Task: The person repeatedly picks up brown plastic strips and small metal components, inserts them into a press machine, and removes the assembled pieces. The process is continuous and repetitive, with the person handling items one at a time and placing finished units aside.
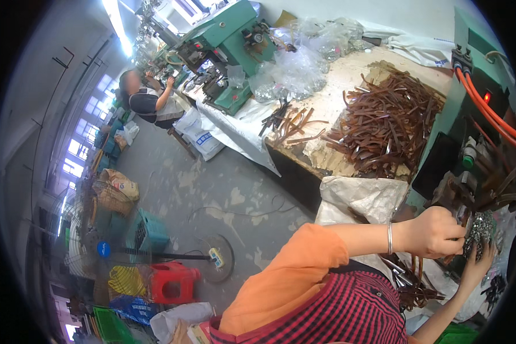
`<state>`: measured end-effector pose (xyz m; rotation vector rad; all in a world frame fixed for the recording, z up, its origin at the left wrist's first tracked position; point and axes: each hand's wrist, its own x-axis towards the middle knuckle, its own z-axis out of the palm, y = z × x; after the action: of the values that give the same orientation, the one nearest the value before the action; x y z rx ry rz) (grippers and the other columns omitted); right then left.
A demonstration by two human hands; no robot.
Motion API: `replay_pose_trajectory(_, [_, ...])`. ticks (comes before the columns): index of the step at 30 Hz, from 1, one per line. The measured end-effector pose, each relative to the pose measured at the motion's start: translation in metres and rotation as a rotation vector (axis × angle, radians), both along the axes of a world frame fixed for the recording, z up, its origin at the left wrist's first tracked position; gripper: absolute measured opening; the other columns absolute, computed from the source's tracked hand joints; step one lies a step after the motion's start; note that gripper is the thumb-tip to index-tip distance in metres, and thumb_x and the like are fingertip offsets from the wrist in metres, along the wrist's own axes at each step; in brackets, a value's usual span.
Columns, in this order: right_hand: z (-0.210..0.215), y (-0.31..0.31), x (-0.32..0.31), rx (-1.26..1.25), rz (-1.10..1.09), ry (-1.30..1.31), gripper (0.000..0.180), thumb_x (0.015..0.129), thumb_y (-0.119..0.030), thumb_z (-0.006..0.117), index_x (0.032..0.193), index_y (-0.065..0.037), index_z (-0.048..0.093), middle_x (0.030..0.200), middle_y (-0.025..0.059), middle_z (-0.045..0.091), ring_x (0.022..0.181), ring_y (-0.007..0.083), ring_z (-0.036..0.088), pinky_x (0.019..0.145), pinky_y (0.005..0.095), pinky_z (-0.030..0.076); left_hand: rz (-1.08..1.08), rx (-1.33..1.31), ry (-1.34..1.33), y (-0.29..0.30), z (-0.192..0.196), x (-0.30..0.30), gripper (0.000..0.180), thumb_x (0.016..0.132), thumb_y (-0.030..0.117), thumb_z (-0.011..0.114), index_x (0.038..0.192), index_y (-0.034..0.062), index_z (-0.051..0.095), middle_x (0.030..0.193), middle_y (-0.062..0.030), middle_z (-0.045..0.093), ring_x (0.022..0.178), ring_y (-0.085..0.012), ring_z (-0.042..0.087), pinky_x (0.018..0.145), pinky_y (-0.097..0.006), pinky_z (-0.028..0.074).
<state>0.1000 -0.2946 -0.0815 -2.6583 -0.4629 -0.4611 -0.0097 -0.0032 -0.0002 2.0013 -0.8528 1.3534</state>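
Note:
My left hand (433,234), with a silver bangle at the wrist, is closed in a fist beside the green machine (444,146). Brown strips show by its fingers, but what it grips is hidden. My right hand (479,265) reaches up from below with fingers apart, touching a heap of small shiny metal parts (481,229). Close above both hands sits the machine's dark metal tooling (456,189). More brown straps with metal ends (410,281) lie under my left forearm, near my lap.
A large pile of brown straps (384,123) covers the table (315,152), beside clear bags of parts (298,69). A white woven sack (358,198) hangs at the table edge. Behind are a red stool (175,282), a fan base (218,258) and another person (149,100) at a machine.

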Motion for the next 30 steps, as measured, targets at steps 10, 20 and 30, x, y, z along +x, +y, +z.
replay_pose_trajectory(10, [-0.031, -0.011, 0.018, -0.012, -0.054, -0.038, 0.029, 0.098, -0.018, 0.059, 0.116, 0.004, 0.064, 0.125, 0.0220, 0.064, 0.120, 0.0375, 0.057, 0.105, 0.0429, 0.042, 0.044, 0.100, -0.051, -0.004, -0.007, -0.005, 0.020, 0.073, 0.017, 0.075, 0.082, 0.0037, 0.062, 0.090, -0.0108, 0.065, 0.055, -0.0180, 0.053, 0.048, -0.031, 0.039])
replay_pose_trajectory(20, [-0.035, -0.014, 0.026, 0.280, -0.094, 0.092, 0.038, 0.102, -0.027, 0.053, 0.126, 0.001, 0.062, 0.125, 0.0185, 0.066, 0.116, 0.0304, 0.062, 0.099, 0.0355, 0.046, 0.127, 0.098, -0.036, 0.003, -0.016, 0.002, 0.023, 0.074, 0.019, 0.075, 0.085, 0.0043, 0.062, 0.091, -0.0112, 0.064, 0.057, -0.0179, 0.055, 0.049, -0.030, 0.041])
replay_pose_trajectory(30, [-0.027, -0.004, 0.018, 0.194, -0.108, 0.085, 0.039, 0.102, -0.029, 0.053, 0.131, -0.005, 0.061, 0.130, 0.0139, 0.065, 0.117, 0.0279, 0.062, 0.099, 0.0348, 0.046, 0.027, -0.049, -0.093, -0.019, -0.013, -0.002, 0.023, 0.075, 0.017, 0.077, 0.085, 0.0033, 0.062, 0.092, -0.0109, 0.063, 0.058, -0.0180, 0.055, 0.048, -0.031, 0.040])
